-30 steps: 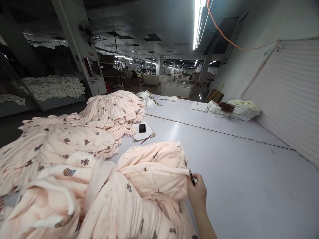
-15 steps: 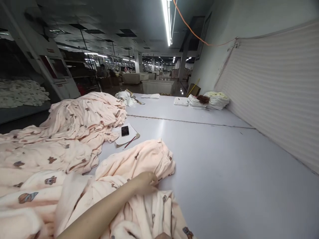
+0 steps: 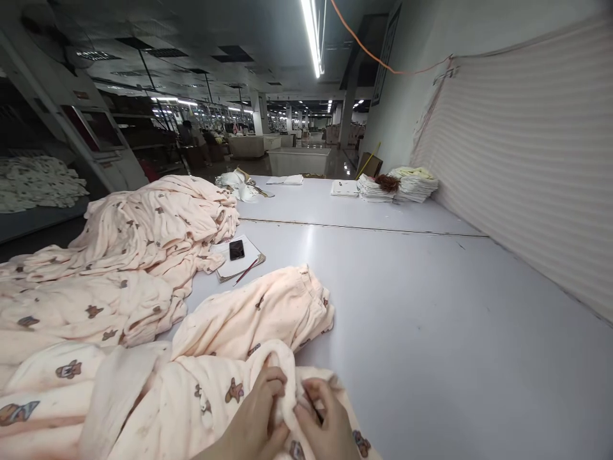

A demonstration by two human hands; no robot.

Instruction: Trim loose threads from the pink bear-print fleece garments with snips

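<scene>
My left hand and my right hand sit close together at the bottom edge, both pinching a fold of a pale pink fleece garment printed with small bears. Fingers of each hand curl round the fabric edge. The garment lies bunched on the white table right in front of me. A further part of it lies just beyond my hands.
A large heap of the same pink garments fills the table's left side. A notepad with a black phone and a red pen lies beside it. Folded white stacks sit far back by the striped wall.
My left arm, stretched over the garment half a second ago, has drawn back. Both hands now meet on one fold. The small snips seen in my right hand a second ago no longer show.
</scene>
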